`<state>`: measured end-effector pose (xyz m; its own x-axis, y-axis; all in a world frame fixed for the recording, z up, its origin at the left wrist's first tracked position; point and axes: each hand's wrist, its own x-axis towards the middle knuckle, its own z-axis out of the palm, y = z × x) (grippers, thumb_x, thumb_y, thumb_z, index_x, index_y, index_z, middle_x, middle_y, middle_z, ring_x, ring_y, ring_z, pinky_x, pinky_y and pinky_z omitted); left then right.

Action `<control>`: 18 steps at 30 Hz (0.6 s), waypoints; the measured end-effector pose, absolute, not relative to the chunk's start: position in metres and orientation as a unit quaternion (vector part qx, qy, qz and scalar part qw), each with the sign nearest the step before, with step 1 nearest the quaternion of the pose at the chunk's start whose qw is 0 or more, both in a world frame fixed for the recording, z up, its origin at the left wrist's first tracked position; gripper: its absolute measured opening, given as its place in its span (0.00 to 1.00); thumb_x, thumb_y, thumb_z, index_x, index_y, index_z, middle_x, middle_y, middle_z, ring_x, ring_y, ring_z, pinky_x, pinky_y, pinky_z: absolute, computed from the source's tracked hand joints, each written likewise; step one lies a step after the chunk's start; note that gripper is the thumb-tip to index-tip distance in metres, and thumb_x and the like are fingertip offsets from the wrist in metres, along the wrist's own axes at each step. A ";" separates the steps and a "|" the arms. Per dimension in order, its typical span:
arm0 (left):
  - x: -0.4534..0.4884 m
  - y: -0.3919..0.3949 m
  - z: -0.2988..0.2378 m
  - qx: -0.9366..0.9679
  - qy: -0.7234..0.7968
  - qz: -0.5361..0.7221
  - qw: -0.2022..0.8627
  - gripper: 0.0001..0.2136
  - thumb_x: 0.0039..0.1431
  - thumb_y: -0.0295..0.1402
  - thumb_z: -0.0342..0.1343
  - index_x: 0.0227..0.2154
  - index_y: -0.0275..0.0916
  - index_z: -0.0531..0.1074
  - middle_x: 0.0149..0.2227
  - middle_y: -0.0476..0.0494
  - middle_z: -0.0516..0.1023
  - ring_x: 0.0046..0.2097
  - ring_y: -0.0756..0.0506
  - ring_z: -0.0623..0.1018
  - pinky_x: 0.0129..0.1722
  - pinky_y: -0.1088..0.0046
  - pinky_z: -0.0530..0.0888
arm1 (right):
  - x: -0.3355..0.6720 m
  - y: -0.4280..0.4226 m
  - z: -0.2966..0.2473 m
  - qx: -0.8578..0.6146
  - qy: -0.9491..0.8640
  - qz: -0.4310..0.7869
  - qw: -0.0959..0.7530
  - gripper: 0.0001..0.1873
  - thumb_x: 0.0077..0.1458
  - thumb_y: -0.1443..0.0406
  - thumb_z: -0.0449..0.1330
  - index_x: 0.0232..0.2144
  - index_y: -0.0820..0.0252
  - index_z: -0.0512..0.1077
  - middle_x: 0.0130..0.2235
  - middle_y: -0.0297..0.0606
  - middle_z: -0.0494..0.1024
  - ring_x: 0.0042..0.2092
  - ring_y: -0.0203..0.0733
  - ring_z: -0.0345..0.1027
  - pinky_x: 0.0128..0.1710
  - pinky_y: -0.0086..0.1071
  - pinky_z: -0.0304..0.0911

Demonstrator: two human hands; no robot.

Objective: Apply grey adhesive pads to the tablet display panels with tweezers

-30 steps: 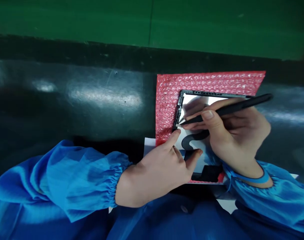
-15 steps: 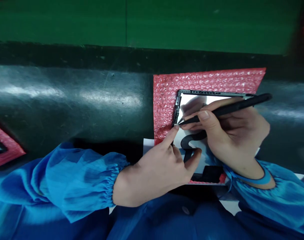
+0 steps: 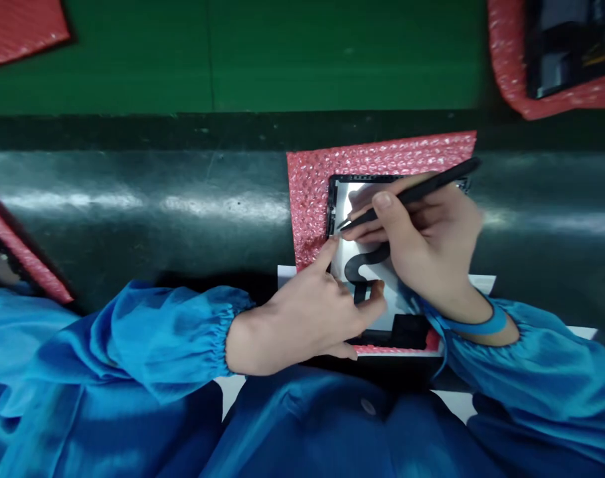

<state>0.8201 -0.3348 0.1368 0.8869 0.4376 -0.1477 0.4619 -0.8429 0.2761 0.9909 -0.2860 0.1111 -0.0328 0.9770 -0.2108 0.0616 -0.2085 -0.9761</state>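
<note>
A flat tablet-like panel point(image 3: 339, 269) with a black frame and a shiny silver-white surface lies before me. A dark curved strip point(image 3: 354, 265) runs across it, and a black patch point(image 3: 409, 330) sits near its lower edge. My right hand point(image 3: 426, 239) is closed on slim black tweezers point(image 3: 439, 180), their tips down at the panel's left border. My left hand point(image 3: 307, 318) has its index fingertip on that same border, close to the tips. Its thumb and fingers are spread, holding nothing. My right hand hides the panel's right side.
Red bubble wrap point(image 3: 307, 192) lies under the panel on the dark bench point(image 3: 222, 219). A green strip point(image 3: 282, 60) runs behind. Another device point(image 3: 566, 53) rests on red wrap at the upper right; more red wrap point(image 3: 23, 30) is at upper left. A blue band point(image 3: 481, 325) circles my right wrist.
The view has shifted, bringing the upper-right device and upper-left wrap into sight. Both hands stay at the panel's left border, and the tweezers are still in my right hand.
</note>
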 end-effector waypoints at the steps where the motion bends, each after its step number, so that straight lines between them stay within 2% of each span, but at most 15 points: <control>1: 0.822 -0.333 0.139 0.958 0.236 -0.039 0.158 0.50 0.56 0.71 0.68 0.66 0.32 0.76 0.26 0.47 0.84 0.27 0.38 0.82 0.69 0.36 0.69 | 0.991 -0.284 0.109 -0.544 -0.462 0.554 0.429 0.15 0.68 0.52 0.73 0.39 0.55 0.78 0.35 0.33 0.88 0.31 0.42 0.88 0.27 0.29 0.82; 3: 0.824 -0.332 0.145 0.956 0.240 -0.028 0.168 0.46 0.58 0.72 0.65 0.60 0.32 0.78 0.26 0.45 0.84 0.29 0.37 0.84 0.68 0.38 0.71 | 0.992 -0.280 0.105 -0.525 -0.449 0.567 0.448 0.19 0.65 0.48 0.74 0.39 0.54 0.75 0.34 0.31 0.88 0.28 0.42 0.86 0.25 0.30 0.81; 4: 0.823 -0.332 0.149 0.955 0.245 -0.015 0.168 0.41 0.62 0.71 0.63 0.56 0.33 0.80 0.26 0.46 0.84 0.29 0.38 0.84 0.66 0.42 0.74 | 0.994 -0.279 0.104 -0.518 -0.444 0.570 0.458 0.21 0.64 0.46 0.74 0.39 0.53 0.74 0.33 0.31 0.88 0.27 0.41 0.85 0.23 0.30 0.80; 5: 0.820 -0.334 0.153 0.952 0.261 -0.001 0.163 0.35 0.68 0.67 0.60 0.51 0.35 0.80 0.26 0.46 0.83 0.29 0.39 0.84 0.62 0.48 0.77 | 0.997 -0.279 0.105 -0.512 -0.440 0.571 0.466 0.22 0.63 0.46 0.74 0.39 0.53 0.73 0.33 0.30 0.88 0.26 0.41 0.85 0.22 0.30 0.79; 7: 0.812 -0.341 0.158 0.929 0.344 0.016 0.137 0.26 0.79 0.57 0.53 0.41 0.37 0.79 0.25 0.46 0.80 0.28 0.41 0.83 0.47 0.61 0.80 | 1.007 -0.282 0.110 -0.504 -0.438 0.566 0.484 0.21 0.63 0.47 0.74 0.38 0.52 0.73 0.33 0.31 0.89 0.25 0.42 0.84 0.20 0.30 0.77; 9: 0.801 -0.350 0.155 0.870 0.478 -0.005 0.118 0.25 0.81 0.52 0.48 0.37 0.38 0.76 0.24 0.44 0.78 0.25 0.41 0.81 0.32 0.66 0.73 | 1.023 -0.290 0.117 -0.495 -0.445 0.546 0.509 0.18 0.64 0.50 0.75 0.38 0.52 0.74 0.32 0.32 0.89 0.24 0.42 0.84 0.21 0.31 0.77; 10: 0.796 -0.354 0.152 0.828 0.545 -0.020 0.130 0.24 0.80 0.52 0.49 0.38 0.37 0.76 0.23 0.43 0.77 0.24 0.40 0.79 0.29 0.66 0.70 | 1.033 -0.295 0.121 -0.494 -0.450 0.532 0.520 0.15 0.65 0.53 0.74 0.38 0.52 0.75 0.32 0.32 0.89 0.24 0.42 0.83 0.22 0.31 0.77; 12: 0.788 -0.359 0.141 0.751 0.632 -0.020 0.192 0.19 0.77 0.48 0.52 0.41 0.36 0.75 0.25 0.42 0.77 0.24 0.39 0.77 0.28 0.66 0.67 | 1.054 -0.306 0.124 -0.498 -0.457 0.504 0.537 0.10 0.66 0.57 0.74 0.39 0.51 0.78 0.32 0.32 0.89 0.24 0.42 0.82 0.23 0.32 0.78; 15: 0.786 -0.359 0.129 0.702 0.651 0.050 0.283 0.08 0.73 0.37 0.51 0.40 0.40 0.71 0.29 0.44 0.76 0.28 0.41 0.76 0.33 0.65 0.68 | 1.081 -0.321 0.114 -0.513 -0.452 0.490 0.540 0.05 0.67 0.60 0.73 0.40 0.48 0.81 0.33 0.34 0.89 0.25 0.45 0.82 0.25 0.38 0.80; 18: 0.795 -0.357 0.128 0.704 0.618 0.137 0.322 0.07 0.73 0.36 0.47 0.36 0.44 0.63 0.32 0.46 0.74 0.32 0.44 0.75 0.36 0.66 0.70 | 1.099 -0.328 0.094 -0.515 -0.428 0.489 0.559 0.07 0.65 0.59 0.75 0.38 0.48 0.80 0.32 0.34 0.88 0.26 0.47 0.83 0.28 0.41 0.81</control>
<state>0.7947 -0.3572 0.1280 0.1981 0.9583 -0.2058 0.7815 -0.0277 0.6233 1.0986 -0.3280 0.0939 0.1555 0.9875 -0.0260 -0.1058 -0.0095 -0.9943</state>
